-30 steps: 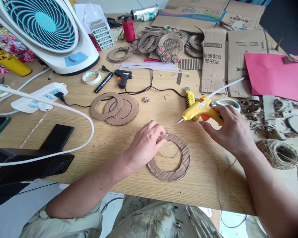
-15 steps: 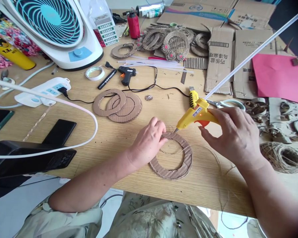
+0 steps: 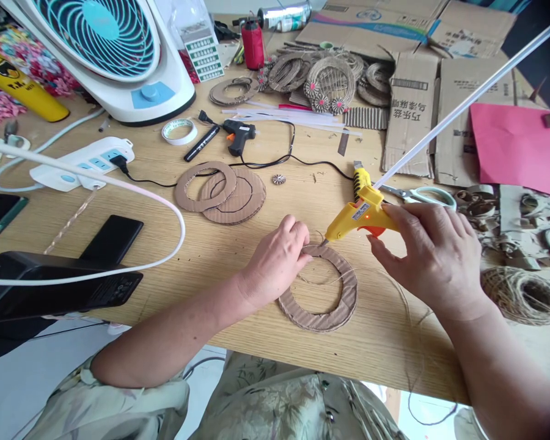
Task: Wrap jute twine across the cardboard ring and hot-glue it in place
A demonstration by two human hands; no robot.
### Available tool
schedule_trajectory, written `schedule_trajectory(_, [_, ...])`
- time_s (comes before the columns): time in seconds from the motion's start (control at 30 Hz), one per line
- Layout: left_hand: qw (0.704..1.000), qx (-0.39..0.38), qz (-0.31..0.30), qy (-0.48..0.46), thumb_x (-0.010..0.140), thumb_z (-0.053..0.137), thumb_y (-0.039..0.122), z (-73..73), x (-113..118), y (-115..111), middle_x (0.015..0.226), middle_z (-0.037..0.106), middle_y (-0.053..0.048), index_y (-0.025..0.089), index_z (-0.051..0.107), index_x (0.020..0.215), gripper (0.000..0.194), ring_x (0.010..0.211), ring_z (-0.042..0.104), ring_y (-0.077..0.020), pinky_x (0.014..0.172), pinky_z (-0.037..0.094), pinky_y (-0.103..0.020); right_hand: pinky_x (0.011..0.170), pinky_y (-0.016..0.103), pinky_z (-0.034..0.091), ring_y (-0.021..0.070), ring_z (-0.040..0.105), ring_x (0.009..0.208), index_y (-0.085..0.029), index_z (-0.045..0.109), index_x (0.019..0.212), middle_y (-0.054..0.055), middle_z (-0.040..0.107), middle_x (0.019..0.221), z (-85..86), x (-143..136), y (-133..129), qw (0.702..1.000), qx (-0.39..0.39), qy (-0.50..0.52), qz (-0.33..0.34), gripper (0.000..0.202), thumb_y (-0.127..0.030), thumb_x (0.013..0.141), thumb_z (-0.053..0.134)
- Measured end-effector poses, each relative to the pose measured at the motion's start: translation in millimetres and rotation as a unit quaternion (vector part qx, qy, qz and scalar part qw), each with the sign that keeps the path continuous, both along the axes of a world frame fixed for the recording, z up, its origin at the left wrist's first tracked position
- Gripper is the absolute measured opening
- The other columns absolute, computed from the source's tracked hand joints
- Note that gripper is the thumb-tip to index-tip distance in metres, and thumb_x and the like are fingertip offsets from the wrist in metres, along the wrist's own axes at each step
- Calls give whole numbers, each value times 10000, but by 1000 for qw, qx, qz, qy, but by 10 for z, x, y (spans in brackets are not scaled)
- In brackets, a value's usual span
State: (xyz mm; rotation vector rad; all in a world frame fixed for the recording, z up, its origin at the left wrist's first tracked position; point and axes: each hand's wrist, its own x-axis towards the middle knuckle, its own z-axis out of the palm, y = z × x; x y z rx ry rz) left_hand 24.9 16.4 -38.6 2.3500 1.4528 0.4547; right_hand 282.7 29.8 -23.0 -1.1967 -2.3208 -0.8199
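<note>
Left fingers: the left hand [image 3: 277,263] has its thumb and fingers closed on the ring's upper left band; whether twine is pinched there too is hidden.
Right fingers: the right hand [image 3: 433,256] is wrapped on the glue gun's handle, thumb near the orange trigger [image 3: 371,231]; the far side of the grip is out of sight.
Yellow hot-glue gun [image 3: 355,217]: nozzle down at the ring's top, touching or just above, which cannot be told; a long glue stick [image 3: 467,104] juts from its back. It probably feels light but tail-awkward; the handle is the place to hold, the metal tip likely hot.
Corrugated cardboard ring [image 3: 348,287]: flat on the counter [image 3: 247,330], before the person. It should be light, fairly stiff, not slippery, yet easily creased across the narrow band; a pinch over the band, clear of the nozzle, suits it.
Twine strand [image 3: 321,283]: thin, loose across the ring's opening, likely limp and prone to snag.
Just behind the gun: a utility knife [image 3: 361,177] and scissors [image 3: 433,195].
Farther right: a twine ball [image 3: 522,293].
Farther left: a thin cardboard ring [image 3: 182,189] overlapping a cardboard disc [image 3: 252,211].
</note>
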Motion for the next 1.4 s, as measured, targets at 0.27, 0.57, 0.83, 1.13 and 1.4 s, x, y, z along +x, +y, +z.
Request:
schedule_trajectory(0.27, [1000, -9, -1, 8, 826, 757, 96, 17, 1, 5, 1036, 540, -41, 173, 496, 933, 292, 808, 629, -166, 742, 561, -323, 688, 343, 400, 214, 558, 759, -141, 633, 1177, 89, 662, 931, 46, -19, -38, 999, 23, -25, 4, 387, -337, 848, 689])
schedule_trajectory(0.57, [1000, -3, -3, 6, 810, 780, 100, 27, 6, 3, 1015, 536, -38, 174, 487, 926, 324, 816, 624, -162, 756, 565, -317, 718, 350, 398, 218, 562, 781, -169, 601, 1267, 91, 665, 959, 55, 17, -60, 1000, 16, -19, 10, 434, -307, 860, 660])
schedule_trajectory(0.83, [1000, 2, -6, 4, 827, 758, 98, 25, 4, 8, 1007, 532, -34, 178, 478, 916, 305, 794, 622, -154, 744, 561, -308, 745, 392, 418, 247, 572, 829, -196, 553, 1372, 120, 654, 1044, 10, 40, -100, 1000, -30, -3, -3, 522, -314, 870, 635])
schedule_trajectory(1.13, [1000, -15, -3, 11, 824, 769, 114, 42, 7, 12, 1030, 537, -47, 166, 496, 931, 298, 812, 615, -163, 753, 551, -312, 716, 345, 407, 209, 521, 769, -172, 619, 1237, 88, 673, 948, 80, 21, -64, 999, 37, -24, 22, 424, -292, 836, 689])
schedule_trajectory(1.4, [1000, -5, -8, 5, 834, 764, 128, 27, -1, 16, 1015, 533, -41, 174, 483, 923, 299, 812, 621, -160, 754, 560, -312, 693, 341, 403, 206, 531, 742, -186, 606, 1241, 72, 678, 916, 90, 33, -48, 997, 63, -30, 19, 455, -320, 818, 709])
